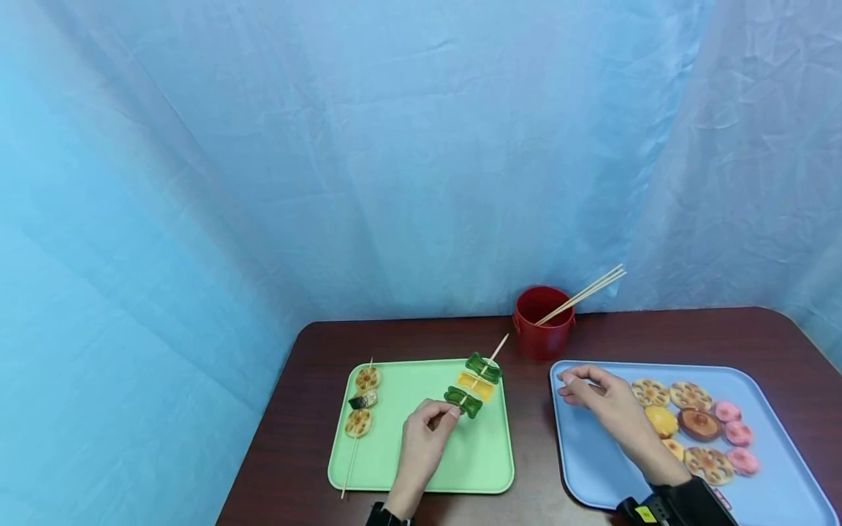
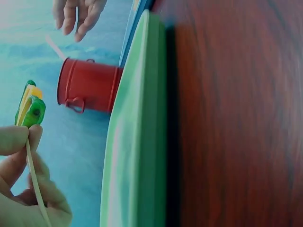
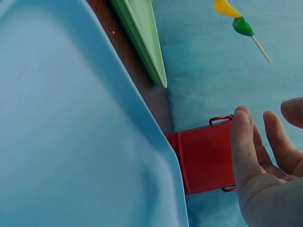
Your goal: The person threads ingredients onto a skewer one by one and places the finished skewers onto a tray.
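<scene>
My left hand (image 1: 424, 442) pinches a wooden skewer (image 2: 35, 182) between thumb and fingertips, over the green tray (image 1: 421, 476). Threaded on that skewer are two green pepper-like pieces (image 1: 463, 402) with a yellow piece (image 1: 475, 385) between them, and its bare pointed end sticks out past them. In the left wrist view the fingers sit right below the lower green piece. My right hand (image 1: 608, 405) hovers above the left part of the blue tray (image 1: 592, 475), fingers loosely bent and nothing held. The right wrist view shows its thumb apart from the fingers.
A finished-looking skewer with two lotus-root slices (image 1: 358, 423) and a dark-and-white piece (image 1: 363, 399) lies along the green tray's left side. Behind the trays stands a red bucket (image 1: 542, 336) with several bare skewers (image 1: 585, 294). Lotus slices, pink rings (image 1: 738, 433) and a brown mushroom-like piece (image 1: 700, 424) lie on the blue tray.
</scene>
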A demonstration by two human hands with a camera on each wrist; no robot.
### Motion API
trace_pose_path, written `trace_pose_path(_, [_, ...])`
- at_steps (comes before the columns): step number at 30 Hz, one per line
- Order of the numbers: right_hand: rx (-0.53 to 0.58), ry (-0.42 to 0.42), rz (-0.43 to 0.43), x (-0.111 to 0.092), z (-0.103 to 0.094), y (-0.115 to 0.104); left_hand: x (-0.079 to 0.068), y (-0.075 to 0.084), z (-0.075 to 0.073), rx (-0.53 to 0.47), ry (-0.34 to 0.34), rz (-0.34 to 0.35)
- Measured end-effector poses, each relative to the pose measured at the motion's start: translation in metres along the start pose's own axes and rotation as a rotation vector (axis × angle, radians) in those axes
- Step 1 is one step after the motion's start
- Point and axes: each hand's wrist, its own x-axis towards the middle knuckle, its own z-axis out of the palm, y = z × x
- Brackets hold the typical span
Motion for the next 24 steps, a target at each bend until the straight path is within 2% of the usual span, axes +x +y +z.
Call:
trace_pose_path(4, [-0.019,0.005,0.008,0.0,0.0,0.001,0.001,-0.002,-0.011,0.05,0.061,0.047])
trace_pose_path(9, [-0.025,0.009,0.002,0.0,0.0,0.001,0.002,-0.006,-0.022,0.126,0.087,0.086])
trace_pose_path(18, [-0.018,-0.004,-0.009,0.0,0.001,-0.001,0.003,-0.015,-0.047,0.339,0.161,0.188])
trace_pose_path(24, [-0.022,-0.01,-0.003,0.0,0.002,0.0,0.001,-0.021,-0.068,0.522,0.137,0.215])
